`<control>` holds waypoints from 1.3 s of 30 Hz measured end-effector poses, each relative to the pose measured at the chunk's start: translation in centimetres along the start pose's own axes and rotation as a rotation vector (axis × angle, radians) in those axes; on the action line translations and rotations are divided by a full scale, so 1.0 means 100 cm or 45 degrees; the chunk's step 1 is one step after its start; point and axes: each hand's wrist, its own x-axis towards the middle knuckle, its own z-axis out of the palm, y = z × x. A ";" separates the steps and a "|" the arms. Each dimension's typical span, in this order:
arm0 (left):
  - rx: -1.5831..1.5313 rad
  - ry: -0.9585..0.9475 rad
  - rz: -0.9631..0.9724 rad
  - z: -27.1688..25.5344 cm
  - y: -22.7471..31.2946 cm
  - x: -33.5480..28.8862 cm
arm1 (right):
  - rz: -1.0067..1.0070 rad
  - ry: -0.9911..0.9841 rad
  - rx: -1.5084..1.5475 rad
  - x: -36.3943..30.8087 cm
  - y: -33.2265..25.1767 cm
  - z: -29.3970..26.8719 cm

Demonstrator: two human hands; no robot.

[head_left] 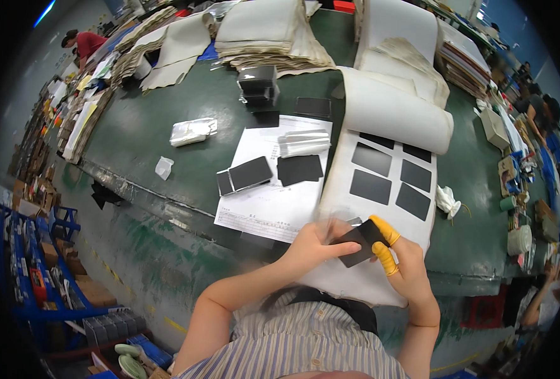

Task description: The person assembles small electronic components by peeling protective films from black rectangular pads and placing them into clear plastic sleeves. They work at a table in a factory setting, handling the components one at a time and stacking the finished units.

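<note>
While the left hand [318,245] and right hand [406,260] share a black card [357,245], laid cards [370,186] sit just beyond

At the left of the green table [141,123], a white scrap [164,167] lies near a clear-wrapped packet [193,131]. Right of these is a printed sheet [230,211], bearing a card stack [251,174] and a white bundle [304,143]. Near the sheet's lower right, the left hand pinches the black card narrowly, thumb on top; its other fingers are blurred, so I cannot tell how they stand. The card tilts, its long axis running from lower left to upper right. At its right end, the right hand grips it between yellow-covered fingertips. Ahead of both hands, the laid cards form two columns on a pale pad [333,196]; the right hand is the nearer to them. Farther right lies a crumpled white cloth [448,201].
</note>
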 end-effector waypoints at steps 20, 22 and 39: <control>0.794 0.239 0.718 -0.004 0.008 0.017 | -0.053 0.146 -0.880 0.059 0.047 -0.012; 0.980 0.308 0.986 -0.013 0.002 0.021 | -0.004 0.064 -0.892 0.063 0.056 -0.013; -0.322 0.243 0.316 -0.026 -0.007 0.018 | 0.312 0.303 -0.051 0.063 0.083 -0.025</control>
